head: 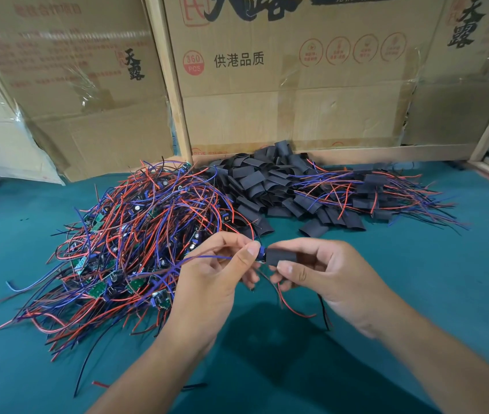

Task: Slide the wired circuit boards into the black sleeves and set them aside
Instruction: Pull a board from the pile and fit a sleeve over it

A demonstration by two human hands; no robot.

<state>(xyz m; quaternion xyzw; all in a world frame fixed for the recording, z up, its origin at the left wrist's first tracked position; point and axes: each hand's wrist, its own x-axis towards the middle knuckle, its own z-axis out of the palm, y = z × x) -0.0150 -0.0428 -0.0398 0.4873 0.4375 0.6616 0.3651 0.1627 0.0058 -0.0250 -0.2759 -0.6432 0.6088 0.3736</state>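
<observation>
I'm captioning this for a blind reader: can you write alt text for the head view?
A left hand feeds a wired circuit board into a black sleeve held by the right hand, above a teal table with piles of wired boards and sleeves.

We note a teal cloth surface [416, 294], printed cardboard boxes [282, 85] upright behind it, pale wooden posts [168, 79] between them, crumpled clear tape [85, 82].

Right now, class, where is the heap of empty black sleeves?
In the head view, the heap of flat black sleeves lies at the back centre of the green table, between the bare wired-board tangle on its left and the sleeved boards on its right.
</observation>
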